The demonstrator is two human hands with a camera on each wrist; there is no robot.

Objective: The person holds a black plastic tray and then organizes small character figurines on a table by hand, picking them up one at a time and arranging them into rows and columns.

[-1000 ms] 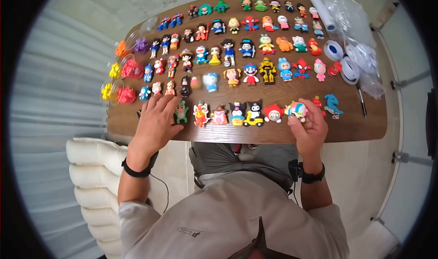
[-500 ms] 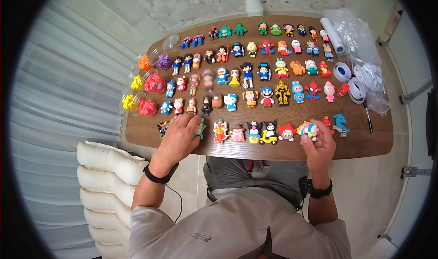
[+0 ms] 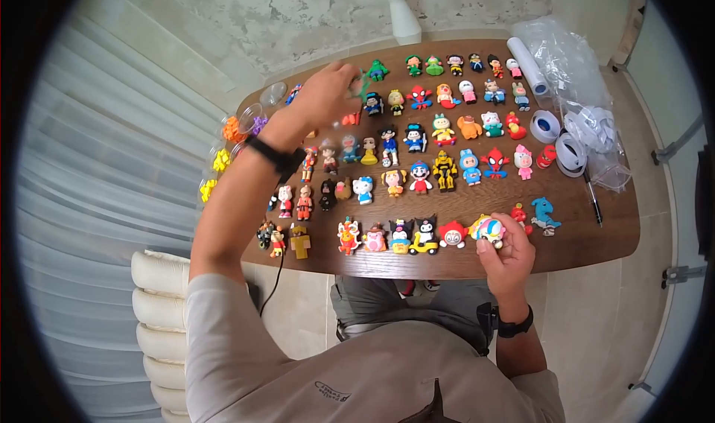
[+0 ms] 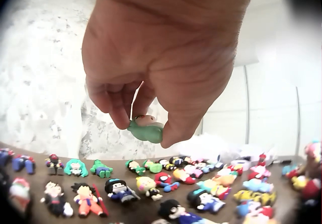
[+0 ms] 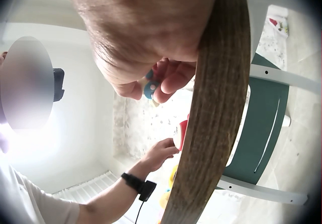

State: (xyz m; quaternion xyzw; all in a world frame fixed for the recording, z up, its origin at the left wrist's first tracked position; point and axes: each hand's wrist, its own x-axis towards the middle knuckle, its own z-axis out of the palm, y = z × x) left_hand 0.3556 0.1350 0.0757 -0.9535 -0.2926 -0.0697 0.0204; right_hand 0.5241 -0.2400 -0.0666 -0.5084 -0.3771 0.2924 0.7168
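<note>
Pinches green figure (image 4: 147, 133) endwise between thumb and fingertips of left hand (image 4: 161, 58), raised over table (image 3: 581, 246), probably to avoid contact with other figures (image 4: 121, 191). Grips multicoloured figure (image 3: 487, 228) in right hand (image 3: 508, 263), near front edge, presumably for steadiness.

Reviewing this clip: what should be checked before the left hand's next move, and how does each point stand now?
1. Left hand grips the green figure: ok, pinched between fingers and thumb.
2. Green figure raised off the table: ok, space shows beneath it.
3. Right hand secures the multicoloured figure: ok, held in its fingers.
4. Full view of figures under the left forearm: not ok, the arm hides part of the layout.
5. Left forearm clear of the purple pieces: cannot tell.
</note>
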